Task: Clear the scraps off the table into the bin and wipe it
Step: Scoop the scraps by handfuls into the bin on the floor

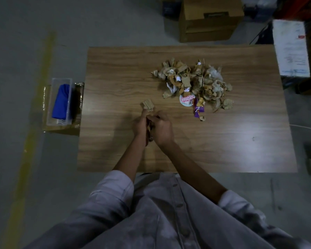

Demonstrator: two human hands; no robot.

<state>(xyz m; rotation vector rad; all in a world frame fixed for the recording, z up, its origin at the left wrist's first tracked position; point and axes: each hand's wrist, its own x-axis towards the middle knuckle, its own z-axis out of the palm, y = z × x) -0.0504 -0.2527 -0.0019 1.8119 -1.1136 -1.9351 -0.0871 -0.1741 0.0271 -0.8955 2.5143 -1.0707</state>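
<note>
The table (115,72) holds a scrap pile (192,81) on its far right part. It is crumpled cardboard and wrappers that look light and would scatter easily, so we should scoop from both sides. A blue cloth (61,101) waits beside the table's left edge. Mid-table, our left hand (140,124) and right hand (162,130) both pinch small cardboard bits (148,105).

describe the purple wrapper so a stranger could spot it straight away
On the brown wooden table, find the heap of torn tan cardboard scraps right of centre. At the heap's near edge, beside a round white lid with a pink label, lies the crumpled purple wrapper. It is the only purple piece among tan scraps.
</note>
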